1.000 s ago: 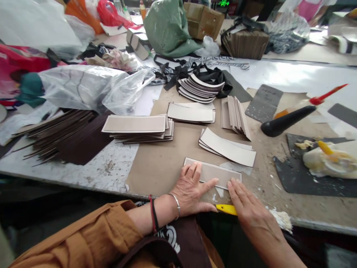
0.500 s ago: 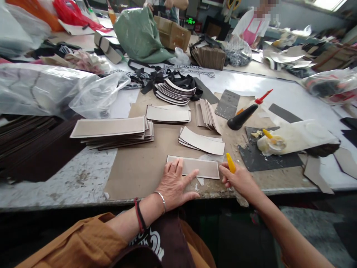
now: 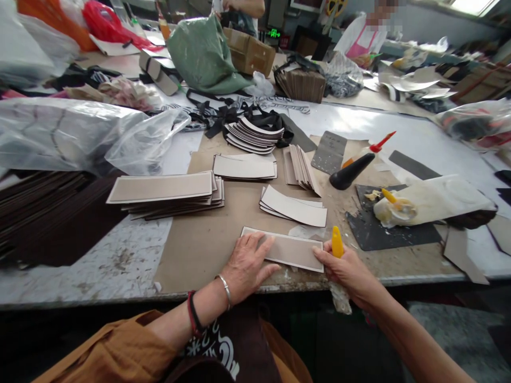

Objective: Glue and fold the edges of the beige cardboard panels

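1. The grey strip [image 3: 293, 251] lies flat on the brown paper sheet [image 3: 199, 244], at the near edge of the counter [image 3: 120, 266].
2. The left hand [image 3: 247, 263] rests on the strip's left end, palm down, fingers spread, grasping nothing.
3. The right hand [image 3: 349, 271] touches the strip's right end, clenched around a yellow tool [image 3: 337, 242] whose tip stands up beside that end.
4. Just behind the strip lies a small pile of curved cards [image 3: 295, 207]. Farther behind, to its left, sits a thick stack of similar strips [image 3: 163, 189].

The right hand [image 3: 348, 270] now grips the yellow tool [image 3: 337, 242] upright
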Motion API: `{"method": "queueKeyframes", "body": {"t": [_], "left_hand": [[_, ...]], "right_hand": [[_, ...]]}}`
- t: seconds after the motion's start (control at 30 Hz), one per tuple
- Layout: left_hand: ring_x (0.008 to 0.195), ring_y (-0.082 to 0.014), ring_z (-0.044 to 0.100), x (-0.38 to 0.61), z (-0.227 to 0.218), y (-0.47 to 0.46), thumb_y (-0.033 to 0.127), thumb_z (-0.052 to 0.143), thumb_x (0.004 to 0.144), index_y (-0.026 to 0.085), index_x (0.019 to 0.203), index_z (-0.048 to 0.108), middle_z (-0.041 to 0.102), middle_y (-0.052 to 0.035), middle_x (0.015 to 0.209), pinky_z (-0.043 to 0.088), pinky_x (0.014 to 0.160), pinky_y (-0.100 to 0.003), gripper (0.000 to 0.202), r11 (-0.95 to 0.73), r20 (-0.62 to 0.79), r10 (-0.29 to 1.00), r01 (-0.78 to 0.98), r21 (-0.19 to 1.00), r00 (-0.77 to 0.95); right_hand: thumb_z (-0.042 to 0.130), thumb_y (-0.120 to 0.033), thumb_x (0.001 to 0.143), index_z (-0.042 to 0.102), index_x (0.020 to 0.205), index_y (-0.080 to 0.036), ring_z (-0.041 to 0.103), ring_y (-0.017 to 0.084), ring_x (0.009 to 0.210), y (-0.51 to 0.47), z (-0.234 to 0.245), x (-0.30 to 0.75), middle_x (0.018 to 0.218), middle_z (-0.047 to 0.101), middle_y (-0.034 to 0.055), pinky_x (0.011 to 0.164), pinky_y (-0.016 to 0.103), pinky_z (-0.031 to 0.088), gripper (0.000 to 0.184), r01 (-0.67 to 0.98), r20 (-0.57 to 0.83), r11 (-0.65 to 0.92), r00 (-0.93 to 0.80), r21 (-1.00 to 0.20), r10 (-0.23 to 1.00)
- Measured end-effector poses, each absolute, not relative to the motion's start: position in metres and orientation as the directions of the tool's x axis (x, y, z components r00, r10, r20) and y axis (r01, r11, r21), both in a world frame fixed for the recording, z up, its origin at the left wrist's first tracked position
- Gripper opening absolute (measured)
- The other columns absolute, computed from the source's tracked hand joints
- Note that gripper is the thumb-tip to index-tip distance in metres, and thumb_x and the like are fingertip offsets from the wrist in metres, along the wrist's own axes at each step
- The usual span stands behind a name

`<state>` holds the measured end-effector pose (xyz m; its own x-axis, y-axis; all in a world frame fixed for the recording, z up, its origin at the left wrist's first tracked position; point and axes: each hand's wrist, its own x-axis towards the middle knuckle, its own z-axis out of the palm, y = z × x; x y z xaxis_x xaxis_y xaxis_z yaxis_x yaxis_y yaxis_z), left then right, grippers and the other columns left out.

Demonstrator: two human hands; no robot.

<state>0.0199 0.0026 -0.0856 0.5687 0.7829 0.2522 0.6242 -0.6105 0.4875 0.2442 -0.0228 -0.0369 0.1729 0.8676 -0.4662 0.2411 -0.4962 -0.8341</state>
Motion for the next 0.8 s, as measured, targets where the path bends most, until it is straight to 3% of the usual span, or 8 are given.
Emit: {"method": "queueKeyframes", "body": {"t": [0.1, 0.23, 0.33, 0.43, 0.53, 0.67, 0.8], "left_hand": [[0.108, -0.0274, 0.045, 0.018, -0.071, 0.018, 0.041, 0.051, 0.084, 0.011, 0.122, 0.049, 0.053, -0.0166, 0.116, 0.037, 0.093, -0.046, 0.048, -0.578, 0.260, 0.801, 0.582, 0.571, 0.540], [0.104, -0.0246, 0.050, 0.020, -0.041, 0.042, 0.040, 0.058, 0.080, 0.015, 0.119, 0.053, 0.059, -0.0109, 0.112, 0.037, 0.093, -0.040, 0.047, -0.458, 0.129, 0.787, 0.429, 0.779, 0.604], [0.071, -0.0141, 0.055, 0.024, -0.029, 0.051, 0.042, 0.051, 0.082, 0.015, 0.092, 0.064, 0.063, -0.0015, 0.077, 0.043, 0.067, -0.025, 0.031, -0.176, -0.071, 0.691, 0.263, 0.948, 0.719], [0.048, -0.0068, 0.040, 0.024, -0.028, 0.050, 0.048, 0.049, 0.080, 0.014, 0.068, 0.057, 0.047, 0.0044, 0.054, 0.030, 0.046, -0.019, 0.037, 0.153, -0.222, 0.710, 0.161, 0.975, 0.669], [0.047, -0.0062, 0.040, 0.021, -0.030, 0.048, 0.057, 0.057, 0.070, 0.014, 0.069, 0.055, 0.049, 0.0040, 0.055, 0.030, 0.045, -0.018, 0.043, 0.343, -0.300, 0.760, 0.037, 0.939, 0.576], [0.048, -0.0064, 0.041, 0.019, -0.032, 0.046, 0.065, 0.058, 0.065, 0.014, 0.068, 0.053, 0.051, 0.0032, 0.056, 0.030, 0.045, -0.019, 0.051, 0.377, -0.305, 0.818, -0.053, 0.925, 0.488], [0.047, -0.0060, 0.039, 0.018, -0.032, 0.045, 0.067, 0.056, 0.065, 0.015, 0.068, 0.050, 0.049, 0.0040, 0.056, 0.029, 0.044, -0.019, 0.052, 0.402, -0.306, 0.833, -0.127, 0.907, 0.460]], "right_hand": [[0.061, -0.053, 0.071, 0.039, 0.070, -0.022, 0.034, 0.010, 0.046, -0.023, -0.031, 0.247, 0.053, 0.037, -0.0072, 0.044, 0.023, 0.028, 0.038, 0.434, -0.281, -0.329, 0.172, -0.839, 0.944], [0.056, -0.042, 0.077, 0.044, 0.071, -0.022, 0.043, 0.013, 0.055, -0.014, -0.012, 0.243, 0.063, 0.045, -0.0033, 0.053, 0.025, 0.037, 0.025, 0.711, -0.015, -0.010, 0.000, -0.704, 1.000], [0.054, -0.040, 0.078, 0.042, 0.069, -0.022, 0.043, 0.012, 0.053, -0.002, 0.000, 0.233, 0.061, 0.045, -0.0038, 0.052, 0.024, 0.037, 0.023, 0.751, 0.021, 0.099, -0.112, -0.652, 0.993], [0.055, -0.042, 0.079, 0.048, 0.077, -0.022, 0.050, 0.014, 0.059, 0.011, 0.004, 0.222, 0.066, 0.052, -0.0015, 0.057, 0.025, 0.040, 0.021, 0.720, 0.044, 0.101, -0.097, -0.687, 0.994], [0.054, -0.046, 0.079, 0.054, 0.085, -0.020, 0.056, 0.017, 0.069, 0.020, 0.002, 0.210, 0.075, 0.059, 0.0015, 0.064, 0.027, 0.044, 0.027, 0.634, -0.013, 0.036, -0.072, -0.773, 0.997], [0.050, -0.054, 0.080, 0.052, 0.073, -0.020, 0.044, 0.013, 0.049, 0.020, -0.004, 0.191, 0.053, 0.045, -0.0034, 0.045, 0.024, 0.035, 0.035, 0.443, -0.174, -0.135, -0.048, -0.886, 0.984], [0.054, -0.060, 0.075, 0.050, 0.070, -0.020, 0.035, 0.011, 0.045, 0.022, -0.007, 0.176, 0.050, 0.039, -0.0045, 0.040, 0.023, 0.029, 0.040, 0.365, -0.172, -0.152, -0.022, -0.918, 0.985]]}}
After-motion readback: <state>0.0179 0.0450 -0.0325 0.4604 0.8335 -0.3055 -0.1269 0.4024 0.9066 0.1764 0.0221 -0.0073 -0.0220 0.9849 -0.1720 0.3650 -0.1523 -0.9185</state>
